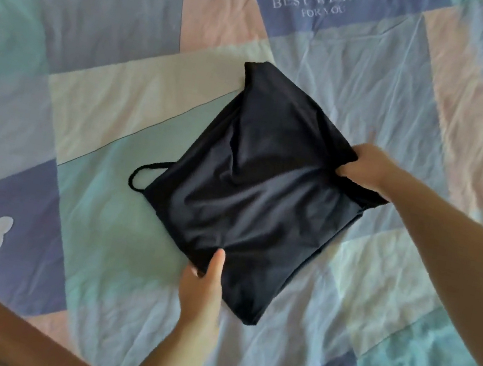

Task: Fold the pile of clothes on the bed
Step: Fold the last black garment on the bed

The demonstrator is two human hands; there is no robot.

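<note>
While hands [365, 169] pinch it, black garment [258, 192] lies between.

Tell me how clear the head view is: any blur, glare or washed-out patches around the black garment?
Head view: soft overall, the left hand slightly motion-blurred; the black garment is dark with faint sheen on its folds; the bedsheet looks hazy and washed out toward the top corners; no hard glare; the right hand is fairly sharp.

Both hands [204, 282] [365, 167] pinching, arms outstretched

One head-worn view looks steeply down, close over the bed [444, 89].
</note>
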